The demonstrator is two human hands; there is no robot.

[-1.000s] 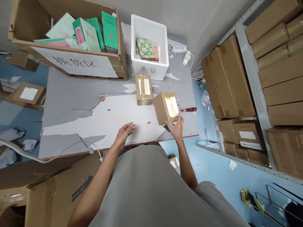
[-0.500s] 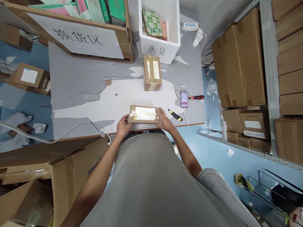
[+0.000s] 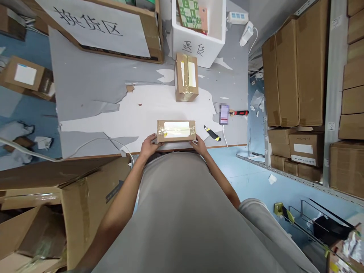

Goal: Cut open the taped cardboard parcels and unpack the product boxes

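Note:
A small taped cardboard box with a white label on top is at the table's near edge, in front of my body. My left hand grips its near left corner, thumb along the near side. At the near right corner my right hand holds it with bent fingers; some fingertips are hidden by the box. To the right of the box lies a yellow and black box cutter. Beyond it stands a second taped carton with label pieces on its top.
A phone on a white cable lies beside a red and black handled tool. At the back stand a white foam box and a large carton with handwritten signs. Shelving with cartons stands right; an open carton is at left.
The small box has turned slightly and its near side shows more. My right hand has slid down from its right end to the near corner. The camera view has tilted down.

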